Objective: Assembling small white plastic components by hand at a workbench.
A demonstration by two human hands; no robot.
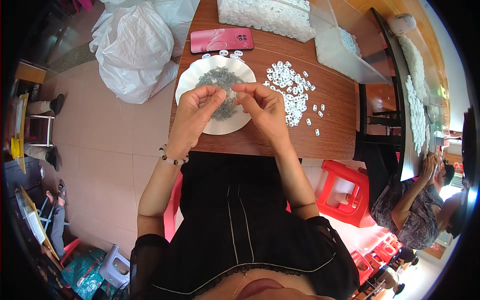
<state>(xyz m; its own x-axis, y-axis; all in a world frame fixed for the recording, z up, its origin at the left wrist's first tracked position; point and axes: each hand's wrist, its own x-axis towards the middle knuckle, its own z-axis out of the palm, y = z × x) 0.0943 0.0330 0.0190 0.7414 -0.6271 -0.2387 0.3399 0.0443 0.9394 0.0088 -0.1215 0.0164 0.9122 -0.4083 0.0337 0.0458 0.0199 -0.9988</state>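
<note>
Over a white scalloped plate (186, 85) my left hand (196, 114) and my right hand (268, 111) face each other. Each hand is closed, with thumb and forefinger pinched together. A small pale bit seems to lie between the fingertips, too tiny to name. Beneath them the plate bears a heap of small grey pieces (218, 75), partly hidden by my fingers. Right of the plate, a pile of small white oblong pieces (297, 102), each with two dark dots, is spread on the wooden table (330, 145). A few similar white pieces (223, 53) lie behind the plate.
A pink phone (222, 40) lies behind the plate. Clear bins of white pieces (267, 17) stand at the back. White sacks (132, 52) rest on the floor at left. A red stool (345, 192) stands at right, near a person (410, 205) seated at another table.
</note>
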